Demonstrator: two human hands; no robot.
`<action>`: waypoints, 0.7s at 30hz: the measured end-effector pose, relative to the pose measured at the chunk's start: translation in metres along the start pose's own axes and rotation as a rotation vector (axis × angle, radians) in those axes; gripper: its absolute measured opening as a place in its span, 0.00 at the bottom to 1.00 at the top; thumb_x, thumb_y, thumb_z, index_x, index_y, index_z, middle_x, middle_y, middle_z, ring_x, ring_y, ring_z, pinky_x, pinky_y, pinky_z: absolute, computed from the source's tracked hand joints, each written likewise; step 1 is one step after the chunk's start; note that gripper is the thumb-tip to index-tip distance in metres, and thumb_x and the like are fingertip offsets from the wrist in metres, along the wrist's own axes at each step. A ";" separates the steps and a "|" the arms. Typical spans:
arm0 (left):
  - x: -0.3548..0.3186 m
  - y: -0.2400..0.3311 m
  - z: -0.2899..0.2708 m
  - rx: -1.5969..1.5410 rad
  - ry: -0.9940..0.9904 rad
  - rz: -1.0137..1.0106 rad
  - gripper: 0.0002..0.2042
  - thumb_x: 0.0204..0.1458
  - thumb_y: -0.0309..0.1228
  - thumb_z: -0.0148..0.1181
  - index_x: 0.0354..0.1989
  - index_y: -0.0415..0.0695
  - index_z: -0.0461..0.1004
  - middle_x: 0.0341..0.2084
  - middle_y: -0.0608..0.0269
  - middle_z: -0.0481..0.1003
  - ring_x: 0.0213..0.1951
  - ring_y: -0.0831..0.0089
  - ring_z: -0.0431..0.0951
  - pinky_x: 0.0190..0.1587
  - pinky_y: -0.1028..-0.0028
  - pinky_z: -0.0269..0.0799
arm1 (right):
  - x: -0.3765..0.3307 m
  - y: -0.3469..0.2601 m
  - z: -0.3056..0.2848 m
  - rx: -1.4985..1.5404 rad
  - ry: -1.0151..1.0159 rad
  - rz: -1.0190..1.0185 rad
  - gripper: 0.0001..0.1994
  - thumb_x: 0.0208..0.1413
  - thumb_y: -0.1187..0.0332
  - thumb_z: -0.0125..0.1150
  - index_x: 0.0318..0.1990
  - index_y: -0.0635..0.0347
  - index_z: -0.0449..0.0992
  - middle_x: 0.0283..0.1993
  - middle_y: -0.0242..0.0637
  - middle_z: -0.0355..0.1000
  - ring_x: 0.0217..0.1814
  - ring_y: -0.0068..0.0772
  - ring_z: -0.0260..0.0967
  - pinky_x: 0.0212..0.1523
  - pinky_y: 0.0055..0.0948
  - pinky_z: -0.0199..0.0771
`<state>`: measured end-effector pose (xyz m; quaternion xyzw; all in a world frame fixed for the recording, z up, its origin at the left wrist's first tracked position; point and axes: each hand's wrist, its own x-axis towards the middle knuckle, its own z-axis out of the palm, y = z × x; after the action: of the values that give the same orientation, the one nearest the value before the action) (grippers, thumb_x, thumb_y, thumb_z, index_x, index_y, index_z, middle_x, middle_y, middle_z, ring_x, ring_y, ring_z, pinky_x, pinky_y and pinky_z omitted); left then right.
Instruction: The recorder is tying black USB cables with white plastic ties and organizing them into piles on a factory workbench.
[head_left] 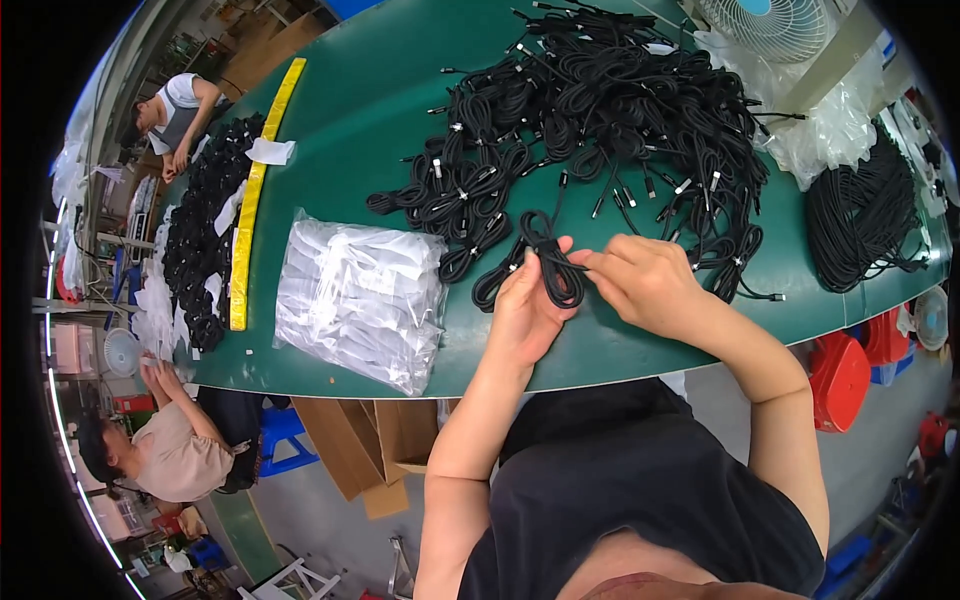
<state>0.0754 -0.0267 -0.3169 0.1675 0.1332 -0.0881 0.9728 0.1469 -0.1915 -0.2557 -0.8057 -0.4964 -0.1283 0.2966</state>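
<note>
Black shirt (pixel 625 490), left hand (pixel 532 318) holding cable (pixel 547 252), right hand (pixel 648 280) pinching it

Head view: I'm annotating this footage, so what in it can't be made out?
All in the head view:
Left hand: some fingertips, hidden behind the black cable coil.
Right hand: the end of the thin dark strand it pinches, covered by its own grip.
Cable pile: lower layers, buried under upper ones.
Clear bag: exact contents, obscured by glare and creases.
Upper-right fan: top, cut off by the upper edge.
</note>
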 end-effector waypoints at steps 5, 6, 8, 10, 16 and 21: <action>-0.001 -0.008 0.007 0.272 -0.061 0.249 0.18 0.58 0.38 0.47 0.53 0.41 0.64 0.38 0.59 0.73 0.31 0.79 0.71 0.28 0.80 0.64 | -0.006 0.000 -0.008 0.106 -0.001 0.084 0.07 0.42 0.74 0.62 0.31 0.60 0.73 0.22 0.35 0.66 0.24 0.36 0.67 0.22 0.31 0.68; -0.002 -0.008 0.011 0.284 -0.069 0.297 0.18 0.58 0.38 0.47 0.53 0.41 0.64 0.38 0.59 0.74 0.32 0.78 0.72 0.29 0.79 0.66 | -0.004 -0.002 -0.009 0.138 -0.009 0.104 0.06 0.42 0.73 0.61 0.30 0.60 0.74 0.22 0.36 0.67 0.26 0.37 0.69 0.23 0.32 0.69; -0.005 -0.007 0.019 0.239 -0.030 0.284 0.18 0.57 0.37 0.49 0.52 0.41 0.64 0.37 0.60 0.74 0.32 0.79 0.73 0.30 0.80 0.68 | -0.002 -0.003 -0.007 0.152 0.005 0.090 0.06 0.42 0.73 0.61 0.30 0.60 0.73 0.22 0.36 0.66 0.25 0.37 0.68 0.23 0.32 0.69; -0.006 -0.005 0.018 0.326 -0.003 0.324 0.18 0.55 0.36 0.52 0.51 0.41 0.64 0.37 0.60 0.73 0.30 0.80 0.72 0.28 0.81 0.67 | -0.002 -0.004 -0.006 0.172 0.016 0.066 0.05 0.42 0.73 0.61 0.29 0.60 0.73 0.22 0.36 0.66 0.25 0.37 0.68 0.23 0.33 0.68; -0.011 -0.008 0.013 0.373 -0.087 0.391 0.18 0.52 0.32 0.58 0.50 0.40 0.65 0.35 0.62 0.72 0.29 0.80 0.71 0.27 0.82 0.66 | -0.010 -0.015 -0.001 0.309 0.015 0.145 0.04 0.42 0.74 0.60 0.26 0.61 0.71 0.22 0.36 0.66 0.23 0.38 0.67 0.21 0.34 0.66; -0.020 -0.024 0.013 0.428 -0.055 0.338 0.19 0.50 0.31 0.60 0.49 0.41 0.66 0.35 0.67 0.71 0.32 0.82 0.71 0.30 0.83 0.64 | -0.009 -0.020 0.006 0.323 0.112 0.128 0.07 0.40 0.79 0.61 0.28 0.62 0.70 0.20 0.35 0.65 0.20 0.34 0.65 0.19 0.29 0.64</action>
<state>0.0543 -0.0515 -0.3066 0.3866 0.0552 0.0449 0.9195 0.1246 -0.1879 -0.2584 -0.7692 -0.4408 -0.0725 0.4570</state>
